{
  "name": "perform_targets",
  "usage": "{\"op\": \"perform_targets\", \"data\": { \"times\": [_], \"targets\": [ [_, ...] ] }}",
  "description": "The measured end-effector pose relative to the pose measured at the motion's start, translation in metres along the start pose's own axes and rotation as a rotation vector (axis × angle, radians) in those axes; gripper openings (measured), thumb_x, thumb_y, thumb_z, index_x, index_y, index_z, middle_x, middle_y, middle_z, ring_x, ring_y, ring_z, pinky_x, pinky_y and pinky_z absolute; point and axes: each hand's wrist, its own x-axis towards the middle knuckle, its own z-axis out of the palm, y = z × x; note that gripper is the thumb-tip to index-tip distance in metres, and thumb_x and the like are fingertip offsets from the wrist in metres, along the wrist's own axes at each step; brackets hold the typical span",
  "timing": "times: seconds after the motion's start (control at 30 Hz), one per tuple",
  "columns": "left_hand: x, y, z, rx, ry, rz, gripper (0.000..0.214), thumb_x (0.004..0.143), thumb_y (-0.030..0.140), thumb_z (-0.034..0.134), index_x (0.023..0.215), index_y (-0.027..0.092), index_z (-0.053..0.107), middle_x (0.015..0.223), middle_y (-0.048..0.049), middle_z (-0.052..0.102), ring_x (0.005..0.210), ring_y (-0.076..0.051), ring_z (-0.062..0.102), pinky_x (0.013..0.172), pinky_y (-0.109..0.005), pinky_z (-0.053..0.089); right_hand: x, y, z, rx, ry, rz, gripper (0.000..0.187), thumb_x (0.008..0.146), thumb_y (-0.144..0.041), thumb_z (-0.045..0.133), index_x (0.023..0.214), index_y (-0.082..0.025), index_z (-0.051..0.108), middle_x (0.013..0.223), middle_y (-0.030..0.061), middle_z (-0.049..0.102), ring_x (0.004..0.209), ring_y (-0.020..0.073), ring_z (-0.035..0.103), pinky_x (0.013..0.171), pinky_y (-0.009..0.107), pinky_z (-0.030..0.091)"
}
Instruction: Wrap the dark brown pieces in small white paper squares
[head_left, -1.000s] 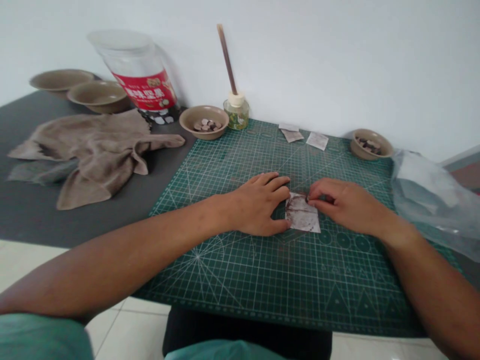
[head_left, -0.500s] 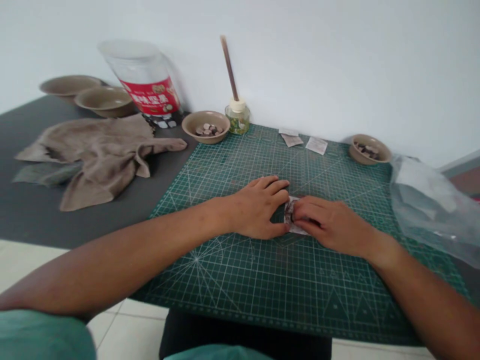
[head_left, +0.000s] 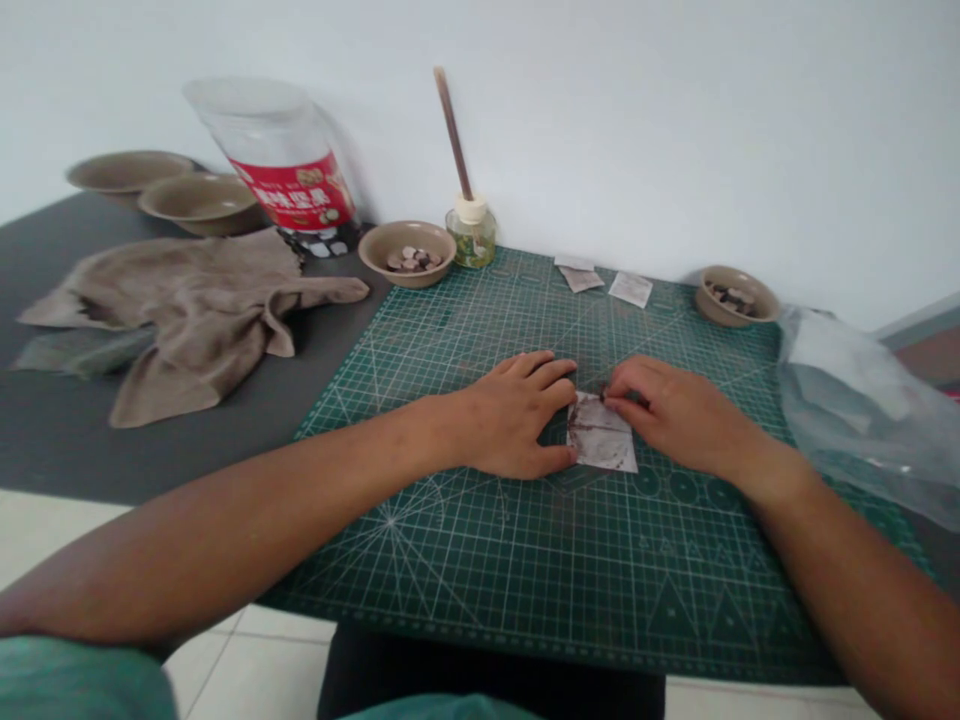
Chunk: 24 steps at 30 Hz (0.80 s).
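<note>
A small whitish square of paper (head_left: 602,437) with dark brown marks and a crease lies on the green cutting mat (head_left: 480,560). My left hand (head_left: 523,415) rests flat at its left side, fingers spread, the thumb at the lower left corner and the forefinger at the upper left. My right hand (head_left: 675,412) is at the paper's upper right edge, thumb and forefinger pinched together. A tiny dark bit shows at those fingertips, too small to name.
Paper squares (head_left: 631,289) lie at the mat's back. A bowl of small discs (head_left: 409,272), a reed diffuser (head_left: 474,235), another bowl (head_left: 737,310), a plastic bag (head_left: 862,400), a labelled jar (head_left: 292,190) and a crumpled brown cloth (head_left: 187,310) stand or lie around.
My right hand has moved up and to the right off the middle of the paper, uncovering most of it. My left hand has stayed in place.
</note>
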Motion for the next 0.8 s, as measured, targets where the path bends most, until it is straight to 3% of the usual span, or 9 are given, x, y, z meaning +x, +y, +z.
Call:
{"op": "perform_targets", "data": {
  "times": [0.13,0.23,0.33,0.5,0.67,0.8],
  "targets": [
    [0.000,0.000,0.000,0.001,-0.012,0.005,0.062,0.091,0.059,0.055,0.135,0.017,0.050,0.161,-0.0160,0.031,0.151,-0.037,0.022,0.121,-0.052,0.022,-0.004,-0.001,-0.002,0.091,-0.133,-0.118,0.008,0.097,-0.025,0.054,0.091,-0.023,0.059,0.100,0.0032,0.065,0.084,0.0176,0.062,0.074,0.032,0.048],
    [0.000,0.000,0.001,0.006,0.003,0.007,0.060,0.090,0.058,0.056,0.133,0.016,0.051,0.161,-0.0158,0.031,0.150,-0.037,0.023,0.121,-0.051,0.022,-0.003,-0.004,0.002,0.049,-0.040,-0.086,0.011,0.099,-0.025,0.050,0.095,-0.022,0.060,0.106,0.0054,0.064,0.089,0.0190,0.063,0.075,0.032,0.047],
    [0.000,0.000,0.002,0.009,0.016,0.005,0.061,0.091,0.059,0.055,0.135,0.018,0.050,0.161,-0.0146,0.031,0.150,-0.037,0.023,0.120,-0.052,0.022,0.000,-0.001,0.001,0.010,0.008,-0.006,0.009,0.098,-0.025,0.053,0.094,-0.022,0.060,0.100,0.0051,0.065,0.088,0.0200,0.062,0.076,0.033,0.047],
    [0.000,0.000,0.001,0.003,-0.003,0.004,0.063,0.091,0.060,0.054,0.137,0.018,0.049,0.161,-0.0146,0.032,0.150,-0.038,0.023,0.120,-0.053,0.024,-0.004,-0.006,-0.003,0.159,-0.172,-0.152,0.010,0.098,-0.024,0.054,0.090,-0.023,0.061,0.096,0.0025,0.065,0.084,0.0170,0.062,0.073,0.030,0.047],
    [-0.002,0.000,0.000,0.004,0.005,0.001,0.062,0.091,0.059,0.054,0.137,0.018,0.050,0.162,-0.0157,0.029,0.151,-0.038,0.022,0.120,-0.054,0.022,-0.001,-0.006,0.001,0.040,-0.009,0.000,0.011,0.098,-0.023,0.051,0.092,-0.022,0.060,0.102,0.0056,0.065,0.089,0.0205,0.063,0.076,0.034,0.048],
    [-0.003,0.001,-0.001,-0.009,-0.006,0.001,0.062,0.093,0.060,0.051,0.138,0.018,0.050,0.162,-0.0152,0.030,0.151,-0.038,0.021,0.121,-0.055,0.022,-0.004,-0.006,0.000,0.149,-0.165,-0.127,0.012,0.099,-0.024,0.053,0.089,-0.023,0.060,0.096,0.0013,0.066,0.081,0.0163,0.063,0.072,0.031,0.048]
  ]
}}
